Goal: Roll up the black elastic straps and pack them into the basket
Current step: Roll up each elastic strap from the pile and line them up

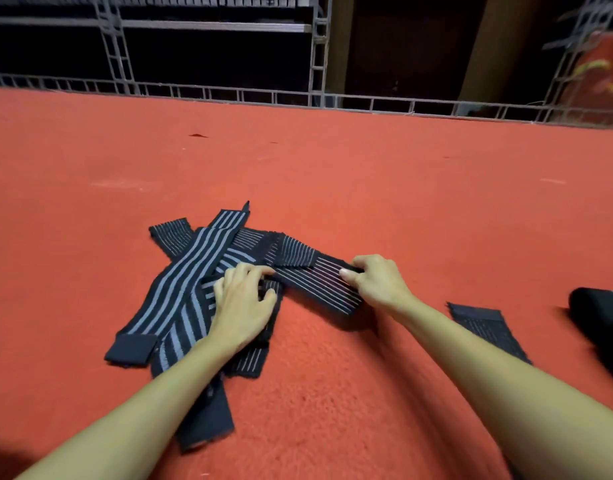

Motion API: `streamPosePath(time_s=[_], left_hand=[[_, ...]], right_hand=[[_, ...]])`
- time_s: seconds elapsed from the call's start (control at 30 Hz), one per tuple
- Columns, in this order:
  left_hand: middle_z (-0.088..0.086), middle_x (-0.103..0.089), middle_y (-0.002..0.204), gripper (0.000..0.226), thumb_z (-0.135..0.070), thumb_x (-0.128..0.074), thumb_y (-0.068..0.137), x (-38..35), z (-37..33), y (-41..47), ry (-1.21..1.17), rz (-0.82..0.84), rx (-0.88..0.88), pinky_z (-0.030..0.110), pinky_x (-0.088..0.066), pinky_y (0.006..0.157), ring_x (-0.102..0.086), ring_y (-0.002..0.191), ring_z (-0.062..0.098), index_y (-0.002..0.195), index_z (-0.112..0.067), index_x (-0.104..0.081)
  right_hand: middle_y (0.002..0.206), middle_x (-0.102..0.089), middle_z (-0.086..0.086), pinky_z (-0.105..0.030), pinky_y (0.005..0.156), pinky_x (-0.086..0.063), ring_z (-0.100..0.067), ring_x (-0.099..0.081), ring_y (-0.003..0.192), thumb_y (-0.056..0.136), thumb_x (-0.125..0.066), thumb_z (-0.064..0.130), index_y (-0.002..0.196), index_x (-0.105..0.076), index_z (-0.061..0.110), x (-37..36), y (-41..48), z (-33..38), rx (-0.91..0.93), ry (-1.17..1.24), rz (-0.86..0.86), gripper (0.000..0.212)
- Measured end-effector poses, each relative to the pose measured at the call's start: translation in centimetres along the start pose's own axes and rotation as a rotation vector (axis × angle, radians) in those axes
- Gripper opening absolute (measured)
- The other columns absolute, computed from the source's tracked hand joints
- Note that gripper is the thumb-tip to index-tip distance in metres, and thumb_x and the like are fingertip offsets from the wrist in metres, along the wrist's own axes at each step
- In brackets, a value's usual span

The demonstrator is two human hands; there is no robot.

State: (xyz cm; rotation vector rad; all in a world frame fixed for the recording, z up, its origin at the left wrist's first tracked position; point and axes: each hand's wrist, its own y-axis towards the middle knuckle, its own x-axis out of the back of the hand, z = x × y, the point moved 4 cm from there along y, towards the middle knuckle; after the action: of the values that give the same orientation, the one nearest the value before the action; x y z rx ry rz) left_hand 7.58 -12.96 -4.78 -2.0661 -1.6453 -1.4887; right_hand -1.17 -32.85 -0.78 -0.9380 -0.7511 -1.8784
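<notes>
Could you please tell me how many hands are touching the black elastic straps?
2: the left hand rests on the crossed pile of black striped straps, the right hand pinches a thin-striped black strap beside it.

The pile of straps [208, 271] is lying on the carpet [367, 174], its strips crossing over one another. Right of the pile, apart from it, a single strap [485, 327] is lying flat; farther right a bulky object [599, 320] is sitting. Well behind the pile, a railing [228, 95] is running along the carpet's edge.
</notes>
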Motion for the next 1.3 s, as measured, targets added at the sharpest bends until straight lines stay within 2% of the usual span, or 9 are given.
streamPosePath(time_s=[0.07,0.27,0.43,0.6,0.73,0.83,1.07,1.2,1.3], left_hand=[[-0.007,-0.048,0.120,0.042,-0.021,-0.058,0.087,0.3,-1.8,-0.4,0.046,0.015,-0.112,0.033,-0.018,0.105,-0.038,0.119,0.015,0.128,-0.026,-0.052],[-0.006,-0.046,0.126,0.060,-0.026,-0.069,0.076,-1.7,-10.9,-3.0,0.148,0.121,-0.441,0.030,-0.022,0.105,-0.038,0.121,0.015,0.132,-0.027,-0.049],[-0.002,-0.059,0.095,0.041,-0.010,-0.067,0.064,-3.0,-16.8,-5.6,0.174,0.119,-0.612,0.039,-0.050,0.073,-0.061,0.088,0.023,0.103,-0.022,-0.064],[-0.006,-0.059,0.103,0.026,-0.020,-0.056,0.081,-5.1,-20.7,-9.6,0.096,0.384,-0.745,0.033,-0.046,0.082,-0.058,0.100,0.016,0.106,-0.026,-0.062],[-0.009,-0.056,0.107,0.023,-0.030,-0.060,0.087,-5.5,-20.5,-10.9,0.094,0.572,-0.716,0.028,-0.044,0.084,-0.055,0.102,0.010,0.110,-0.029,-0.061],[-0.010,-0.060,0.106,0.023,-0.031,-0.061,0.087,-4.7,-19.3,-11.1,-0.024,0.664,-0.656,0.027,-0.044,0.092,-0.056,0.100,0.006,0.108,-0.027,-0.066],[-0.013,-0.059,0.097,0.018,-0.018,-0.053,0.084,-0.9,-16.5,-9.6,-0.168,0.300,-0.426,0.031,-0.047,0.085,-0.057,0.093,0.004,0.094,-0.027,-0.064],[-0.007,-0.050,0.112,0.028,-0.032,-0.057,0.090,-2.6,-14.7,-9.6,-0.045,0.345,-0.284,0.027,-0.038,0.097,-0.047,0.112,0.008,0.115,-0.022,-0.052],[-0.007,-0.053,0.104,0.030,-0.044,-0.060,0.087,-3.9,-14.3,-10.0,-0.069,0.361,-0.173,0.030,-0.041,0.095,-0.049,0.109,0.012,0.107,-0.022,-0.056]], right_hand=[[0.081,-0.062,-0.002,-0.027,0.064,-0.031,-0.019,-0.054,0.080,0.093,-0.059,0.028,0.088,-0.067,0.015,2.1,-1.6,-1.5,-0.011,0.057,0.009,0.016],[0.066,-0.055,0.005,-0.026,0.058,-0.036,-0.015,-0.050,0.070,0.092,-0.058,0.011,0.069,-0.056,0.022,7.8,-6.3,-7.0,-0.126,0.217,-0.057,0.026],[0.075,-0.065,-0.006,-0.025,0.054,-0.038,-0.022,-0.057,0.074,0.090,-0.054,0.012,0.076,-0.066,0.012,11.8,-11.8,-11.1,-0.250,0.119,-0.049,0.019],[0.080,-0.066,-0.012,-0.027,0.062,-0.040,-0.028,-0.062,0.083,0.084,-0.051,0.016,0.066,-0.064,0.011,13.2,-15.9,-13.6,-0.295,-0.128,0.031,0.023],[0.096,-0.068,-0.009,-0.032,0.081,-0.048,-0.027,-0.061,0.098,0.083,-0.062,0.028,0.084,-0.072,0.018,12.6,-17.0,-13.1,-0.184,-0.315,0.016,0.014],[0.109,-0.057,-0.002,-0.037,0.094,-0.037,-0.023,-0.047,0.110,0.084,-0.063,0.031,0.098,-0.068,0.027,11.4,-16.9,-10.8,0.043,-0.448,-0.021,0.015],[0.107,-0.058,-0.004,-0.033,0.091,-0.043,-0.021,-0.055,0.102,0.078,-0.076,0.030,0.109,-0.067,0.017,6.4,-15.4,-8.2,0.298,-0.369,0.282,0.035],[0.106,-0.063,0.001,-0.030,0.088,-0.043,-0.018,-0.057,0.103,0.079,-0.075,0.029,0.105,-0.070,0.021,6.1,-15.2,-8.6,0.286,-0.329,0.212,0.028],[0.104,-0.070,0.003,-0.029,0.082,-0.046,-0.019,-0.062,0.100,0.088,-0.065,0.026,0.101,-0.072,0.022,6.3,-15.3,-8.4,0.286,-0.353,0.133,0.015]])
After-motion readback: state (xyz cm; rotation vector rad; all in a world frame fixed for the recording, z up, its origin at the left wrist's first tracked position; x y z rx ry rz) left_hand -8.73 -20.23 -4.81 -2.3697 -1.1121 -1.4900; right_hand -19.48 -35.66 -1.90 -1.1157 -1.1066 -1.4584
